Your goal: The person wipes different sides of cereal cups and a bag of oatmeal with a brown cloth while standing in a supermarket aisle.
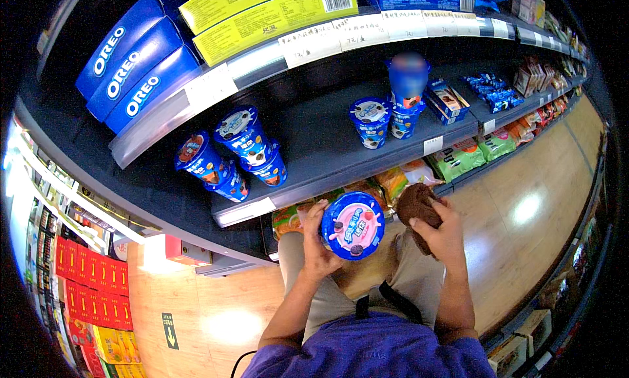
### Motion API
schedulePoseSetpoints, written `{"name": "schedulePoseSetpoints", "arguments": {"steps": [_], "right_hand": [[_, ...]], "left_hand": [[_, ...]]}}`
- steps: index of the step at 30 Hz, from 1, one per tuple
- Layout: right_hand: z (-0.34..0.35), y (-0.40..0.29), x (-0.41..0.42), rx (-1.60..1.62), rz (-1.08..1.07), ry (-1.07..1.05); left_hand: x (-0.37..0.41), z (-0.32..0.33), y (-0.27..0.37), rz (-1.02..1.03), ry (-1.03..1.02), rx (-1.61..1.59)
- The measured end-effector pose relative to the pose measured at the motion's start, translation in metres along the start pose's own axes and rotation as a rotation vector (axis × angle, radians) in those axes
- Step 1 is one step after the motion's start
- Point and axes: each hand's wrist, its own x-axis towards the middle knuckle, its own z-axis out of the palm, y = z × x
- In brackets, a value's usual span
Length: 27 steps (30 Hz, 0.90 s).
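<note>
A blue cookie cup with a pink-printed lid (355, 225) is gripped in my left hand (317, 250), its lid facing up toward me. My right hand (444, 230) holds a bunched brown cloth (417, 213) just right of the cup, apart from it. In front of me is a dark shelf (314, 132) bearing more blue cookie cups. Two stacks stand at its left, one topped by a brown-printed lid (191, 149), the other by a pale lid (238, 122). Farther right are a cup with a pale lid (371, 122) and a taller cup stack (407, 110).
Blue Oreo boxes (130, 76) and yellow boxes (270, 14) fill the shelf above, whose price-tag edge (309, 49) juts out. A small blue carton (448, 102) lies right of the cups. Green snack bags (457, 159) sit low. Red boxes (93, 270) are stacked at left.
</note>
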Motion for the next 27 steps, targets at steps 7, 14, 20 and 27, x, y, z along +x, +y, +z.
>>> {"name": "schedulePoseSetpoints", "arguments": {"steps": [7, 14, 20, 27], "right_hand": [[-0.017, -0.036, -0.013, 0.127, -0.27, -0.197], [0.012, -0.049, -0.013, -0.029, -0.306, -0.258], [0.021, -0.023, 0.0, -0.01, -0.242, -0.092], [0.015, 0.026, 0.013, 0.541, 0.267, -0.074]], "left_hand": [[0.008, 0.004, 0.008, -0.032, -0.144, 0.226], [0.007, 0.004, 0.015, 0.033, -0.271, 0.218], [0.007, 0.0, 0.018, 0.036, -0.278, 0.206], [-0.014, -0.002, -0.012, -0.388, 0.014, -0.095]]}}
